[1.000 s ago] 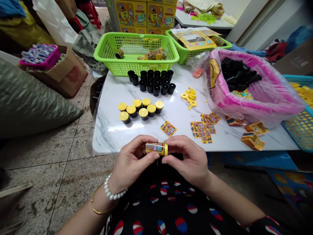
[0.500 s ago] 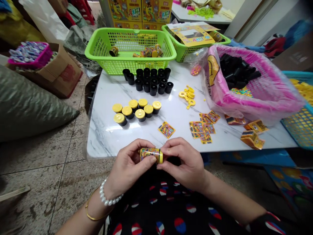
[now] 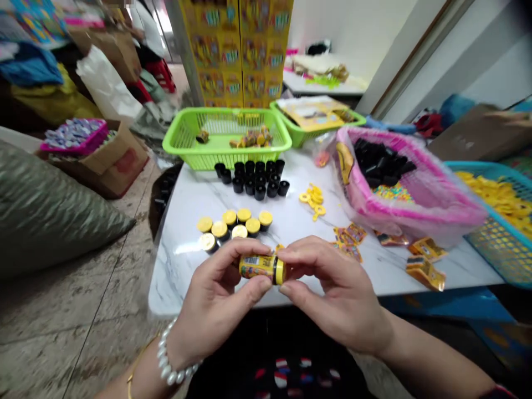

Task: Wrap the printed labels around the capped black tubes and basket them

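A small black cup with a yellow lid and a printed yellow wrapper (image 3: 257,267) lies sideways between my hands, above the table's front edge. My left hand (image 3: 233,288) is closed around its wrapped body, thumb along the near side. Thumb and fingers of my right hand (image 3: 326,282) pinch the yellow lid end. Just beyond are several yellow-lidded black cups (image 3: 219,230), upright in loose rows. Farther back, black cups (image 3: 260,191) without yellow lids stand grouped. Printed wrappers (image 3: 351,235) lie flat behind my right hand, which partly covers them.
A green basket (image 3: 226,160) holding some wrapped cups stands at the back. On the right are a pink basket (image 3: 374,208) lined with plastic and a blue basket (image 3: 486,221) of yellow pieces. Yellow ring-shaped parts (image 3: 313,199) lie mid-table. Wrapper stacks (image 3: 426,271) sit right.
The camera view has tilted up, showing more of the background. The wrapped cup has turned in my hands, so a different side of its print faces me. Both hands still hold it.
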`<state>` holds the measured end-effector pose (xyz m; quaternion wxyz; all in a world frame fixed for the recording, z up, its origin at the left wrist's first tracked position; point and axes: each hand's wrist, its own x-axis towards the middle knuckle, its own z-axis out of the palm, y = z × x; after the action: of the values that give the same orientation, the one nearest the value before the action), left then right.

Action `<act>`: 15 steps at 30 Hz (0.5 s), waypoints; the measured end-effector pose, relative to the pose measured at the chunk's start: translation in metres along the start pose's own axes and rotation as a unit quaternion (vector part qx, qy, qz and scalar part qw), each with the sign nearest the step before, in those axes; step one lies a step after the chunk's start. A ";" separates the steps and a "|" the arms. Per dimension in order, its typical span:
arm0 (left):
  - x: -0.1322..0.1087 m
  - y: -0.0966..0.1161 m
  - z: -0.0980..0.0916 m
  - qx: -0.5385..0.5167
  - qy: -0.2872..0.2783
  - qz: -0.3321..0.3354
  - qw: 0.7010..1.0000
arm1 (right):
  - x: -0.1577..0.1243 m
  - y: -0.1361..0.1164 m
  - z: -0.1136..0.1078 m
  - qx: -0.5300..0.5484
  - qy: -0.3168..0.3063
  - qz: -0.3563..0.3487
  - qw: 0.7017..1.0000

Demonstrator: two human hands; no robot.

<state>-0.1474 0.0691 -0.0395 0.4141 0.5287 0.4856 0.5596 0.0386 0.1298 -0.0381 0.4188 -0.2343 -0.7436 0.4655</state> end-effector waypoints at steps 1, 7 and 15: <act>0.011 0.012 -0.002 0.002 0.006 0.017 1.000 | 0.012 -0.009 -0.005 -0.033 0.001 -0.040 0.999; 0.065 0.048 -0.004 -0.076 0.009 0.059 0.995 | 0.074 -0.028 -0.026 -0.165 0.047 -0.260 0.950; 0.068 0.004 0.006 -0.110 0.039 0.042 0.992 | 0.074 0.016 -0.034 -0.203 0.030 -0.293 0.934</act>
<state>-0.1481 0.1351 -0.0227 0.4271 0.4774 0.4140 0.6468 0.0267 0.2084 -0.0154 0.5025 -0.0996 -0.8449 0.1541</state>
